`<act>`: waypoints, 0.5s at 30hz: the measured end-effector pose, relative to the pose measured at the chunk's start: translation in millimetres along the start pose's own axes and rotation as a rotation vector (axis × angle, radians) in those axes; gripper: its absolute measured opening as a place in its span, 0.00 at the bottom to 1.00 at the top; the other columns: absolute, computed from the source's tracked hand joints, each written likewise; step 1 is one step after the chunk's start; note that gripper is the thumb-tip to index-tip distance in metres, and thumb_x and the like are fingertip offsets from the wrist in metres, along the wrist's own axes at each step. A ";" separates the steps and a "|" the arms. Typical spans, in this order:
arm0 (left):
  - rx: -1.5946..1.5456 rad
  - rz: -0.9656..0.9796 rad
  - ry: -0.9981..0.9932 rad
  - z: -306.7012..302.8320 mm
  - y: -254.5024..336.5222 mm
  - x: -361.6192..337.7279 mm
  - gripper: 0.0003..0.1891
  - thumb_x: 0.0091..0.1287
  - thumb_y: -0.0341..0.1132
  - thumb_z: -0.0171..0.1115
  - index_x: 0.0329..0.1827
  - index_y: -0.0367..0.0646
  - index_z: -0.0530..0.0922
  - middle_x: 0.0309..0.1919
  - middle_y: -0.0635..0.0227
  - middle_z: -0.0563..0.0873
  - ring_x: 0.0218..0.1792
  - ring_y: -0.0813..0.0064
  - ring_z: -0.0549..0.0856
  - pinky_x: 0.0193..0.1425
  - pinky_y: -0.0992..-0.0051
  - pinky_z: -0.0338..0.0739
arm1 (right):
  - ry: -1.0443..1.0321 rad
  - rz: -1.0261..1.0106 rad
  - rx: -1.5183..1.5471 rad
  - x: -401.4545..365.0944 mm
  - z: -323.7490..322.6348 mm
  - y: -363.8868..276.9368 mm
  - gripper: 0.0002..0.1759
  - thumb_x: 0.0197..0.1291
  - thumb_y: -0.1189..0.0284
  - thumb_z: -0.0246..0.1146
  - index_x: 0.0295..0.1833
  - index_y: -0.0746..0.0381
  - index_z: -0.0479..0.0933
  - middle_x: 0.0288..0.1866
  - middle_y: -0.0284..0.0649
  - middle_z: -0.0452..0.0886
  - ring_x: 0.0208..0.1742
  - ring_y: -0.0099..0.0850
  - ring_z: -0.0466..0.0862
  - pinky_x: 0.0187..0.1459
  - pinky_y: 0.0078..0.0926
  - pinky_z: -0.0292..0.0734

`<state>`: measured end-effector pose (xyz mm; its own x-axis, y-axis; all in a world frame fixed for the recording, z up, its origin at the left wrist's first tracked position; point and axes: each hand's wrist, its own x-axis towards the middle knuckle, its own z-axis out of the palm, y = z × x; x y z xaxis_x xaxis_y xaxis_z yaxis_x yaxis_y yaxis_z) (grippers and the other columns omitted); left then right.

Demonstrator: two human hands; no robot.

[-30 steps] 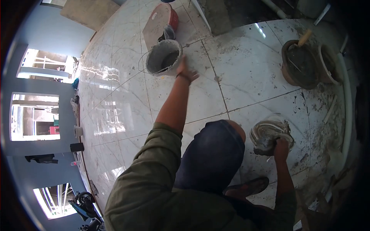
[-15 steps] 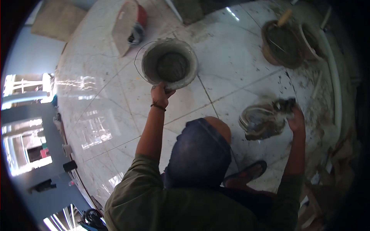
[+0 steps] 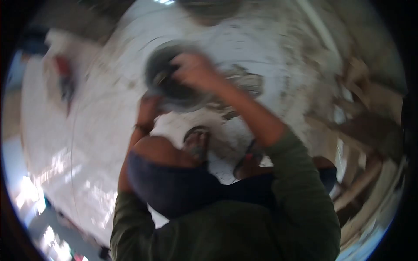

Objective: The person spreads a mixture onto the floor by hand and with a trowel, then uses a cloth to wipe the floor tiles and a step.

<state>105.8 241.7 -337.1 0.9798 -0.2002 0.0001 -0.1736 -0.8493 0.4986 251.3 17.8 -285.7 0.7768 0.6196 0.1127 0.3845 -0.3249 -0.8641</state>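
Observation:
A grey bucket [image 3: 186,103], blurred by motion, stands tilted in front of my knees. My left hand [image 3: 149,108] is closed on its near left rim. My right hand [image 3: 197,71] is over the bucket's mouth with its fingers curled; what they hold is smeared and I cannot make it out. Dark wet material shows inside the bucket. Just right of the bucket, a patch of wet grey mortar [image 3: 249,82] is spread on the pale tiled floor [image 3: 100,130].
A dark round tub [image 3: 211,11] is cut off at the top edge. Broken boards and scraps [image 3: 370,135] lie along the right side, below a pale pipe [image 3: 320,28]. A red object [image 3: 63,65] is on the floor at far left. My sandalled foot [image 3: 198,141] is near the bucket.
The view has turned to the right. The bucket is now close by the mortar patch, still in my left hand. My right hand has moved from that patch to over the bucket's mouth.

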 end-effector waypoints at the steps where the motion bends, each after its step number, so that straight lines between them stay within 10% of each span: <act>1: -0.084 -0.084 -0.063 21.9 -28.2 -1.9 0.26 0.45 0.31 0.79 0.51 0.41 0.83 0.46 0.58 0.88 0.45 0.55 0.85 0.49 0.60 0.81 | -0.110 -0.156 -0.401 -6.7 23.0 20.6 0.27 0.50 0.62 0.71 0.56 0.62 0.80 0.57 0.56 0.80 0.60 0.50 0.79 0.61 0.44 0.73; 4: -0.923 -0.657 -0.025 3.1 -2.6 16.3 0.23 0.46 0.18 0.73 0.49 0.33 0.81 0.44 0.54 0.83 0.44 0.60 0.86 0.42 0.66 0.86 | 0.050 -0.038 -0.287 -22.1 5.7 -17.1 0.36 0.52 0.55 0.71 0.65 0.59 0.76 0.72 0.57 0.66 0.72 0.55 0.67 0.70 0.46 0.64; 6: -0.432 -0.311 -0.107 -12.1 1.1 15.1 0.12 0.62 0.23 0.62 0.49 0.30 0.80 0.46 0.58 0.80 0.45 0.65 0.83 0.40 0.66 0.87 | 0.070 -0.021 -0.363 -15.2 -45.0 -26.9 0.30 0.55 0.57 0.69 0.62 0.59 0.77 0.67 0.53 0.70 0.68 0.51 0.70 0.66 0.46 0.69; 9: -1.190 -0.878 0.125 -16.9 4.9 25.3 0.14 0.66 0.36 0.59 0.50 0.36 0.77 0.46 0.60 0.79 0.50 0.65 0.80 0.39 0.65 0.82 | 0.089 0.061 -0.562 -0.1 -148.0 6.5 0.23 0.56 0.61 0.67 0.56 0.58 0.79 0.59 0.48 0.75 0.63 0.48 0.74 0.61 0.47 0.73; 15: -1.282 -1.095 0.341 -8.8 -55.1 6.0 0.23 0.66 0.46 0.64 0.58 0.41 0.75 0.54 0.59 0.79 0.53 0.61 0.80 0.45 0.66 0.80 | 0.707 0.540 -0.669 -107.5 -352.9 160.1 0.18 0.54 0.68 0.63 0.50 0.63 0.80 0.53 0.52 0.80 0.54 0.51 0.80 0.56 0.45 0.76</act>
<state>122.2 291.5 -356.9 0.5836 0.4106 -0.7006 0.5561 0.4266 0.7133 405.4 -353.0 -263.0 0.9506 -0.1967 0.2402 -0.0636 -0.8806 -0.4695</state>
